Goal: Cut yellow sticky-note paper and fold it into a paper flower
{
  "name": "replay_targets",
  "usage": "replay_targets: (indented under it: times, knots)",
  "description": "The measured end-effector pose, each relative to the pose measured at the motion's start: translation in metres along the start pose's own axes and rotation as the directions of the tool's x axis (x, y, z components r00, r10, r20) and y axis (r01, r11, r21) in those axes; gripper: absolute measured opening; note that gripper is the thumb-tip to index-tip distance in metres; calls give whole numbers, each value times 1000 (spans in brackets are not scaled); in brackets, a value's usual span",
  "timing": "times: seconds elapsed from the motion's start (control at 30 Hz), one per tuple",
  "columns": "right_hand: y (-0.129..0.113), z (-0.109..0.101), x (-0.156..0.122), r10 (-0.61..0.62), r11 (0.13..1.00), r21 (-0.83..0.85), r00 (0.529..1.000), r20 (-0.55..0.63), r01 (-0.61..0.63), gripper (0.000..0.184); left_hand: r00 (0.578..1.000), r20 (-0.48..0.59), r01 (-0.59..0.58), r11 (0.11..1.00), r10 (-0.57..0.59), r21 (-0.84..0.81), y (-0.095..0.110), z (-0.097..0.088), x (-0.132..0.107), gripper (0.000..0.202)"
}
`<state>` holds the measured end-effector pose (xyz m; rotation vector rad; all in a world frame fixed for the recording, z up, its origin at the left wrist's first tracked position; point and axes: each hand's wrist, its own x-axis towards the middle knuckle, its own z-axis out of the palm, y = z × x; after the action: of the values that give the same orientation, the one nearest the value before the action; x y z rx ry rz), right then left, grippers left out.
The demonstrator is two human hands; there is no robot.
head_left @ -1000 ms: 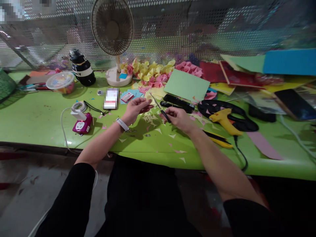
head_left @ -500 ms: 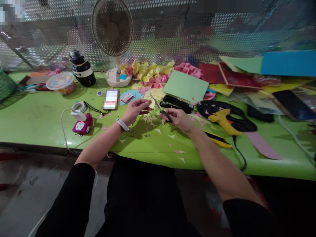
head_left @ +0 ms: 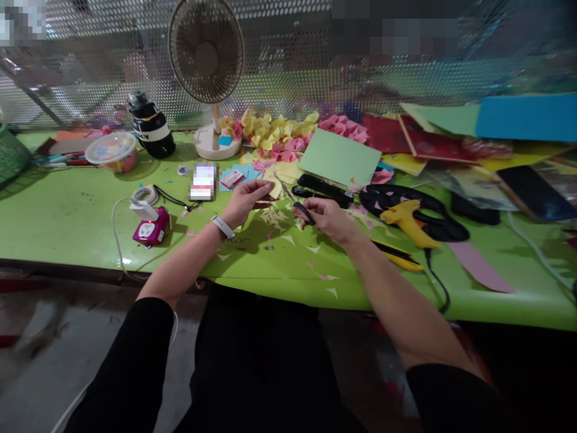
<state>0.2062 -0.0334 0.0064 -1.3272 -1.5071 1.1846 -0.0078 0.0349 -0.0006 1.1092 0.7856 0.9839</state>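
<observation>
My left hand (head_left: 247,199) is closed in a pinch on a small piece of yellow paper (head_left: 274,189) above the green table (head_left: 67,210). My right hand (head_left: 328,216) grips a pair of scissors (head_left: 291,198) by the black handles, blades pointing up and left toward the paper. A white band sits on my left wrist. Small yellow and pink paper scraps (head_left: 282,225) lie on the table under both hands.
A desk fan (head_left: 206,66), black bottle (head_left: 151,126), plastic tub (head_left: 110,150) and pink power adapter (head_left: 151,228) stand left. Folded yellow and pink paper pieces (head_left: 279,135), a green sheet (head_left: 339,157), yellow glue gun (head_left: 410,219), black stapler (head_left: 324,186) and stacked coloured card lie right.
Almost nothing differs; my hands stay together, with the scissors held at the yellow paper.
</observation>
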Motion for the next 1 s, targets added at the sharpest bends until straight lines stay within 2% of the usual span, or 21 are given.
replay_targets:
  times: [0.13,0.3,0.47,0.57,0.63,0.8,0.9,1.0]
  knots:
    - [1,-1,-1,27,999,-20,1000,15,-27,49,1000,3,20,999,-20,41,2,0,0,20]
    - [1,0,1,-10,1000,20,1000,-1,10,50,1000,6,29,998,-29,48,3,0,0,19]
    - [4,0,3,-20,1000,11,998,-62,20,50,999,1,37,998,-37,48,2,-4,3,20]
    - [7,-1,5,2,1000,-17,994,-105,-3,51,997,-17,70,997,-71,-12,3,-3,4,18]
    - [10,-2,7,1,997,-70,990,-143,-11,52,994,-45,96,991,-101,-97,5,-1,5,16]
    - [22,-5,14,-113,951,-306,967,-229,39,55,959,-184,159,944,-217,-289,9,1,12,19]
    - [28,-6,17,-155,881,-473,952,-262,14,53,951,-199,156,924,-236,-350,11,-3,16,16]
    - [27,-6,18,-182,780,-626,949,-257,-21,47,963,-181,123,926,-198,-357,14,-9,18,9]
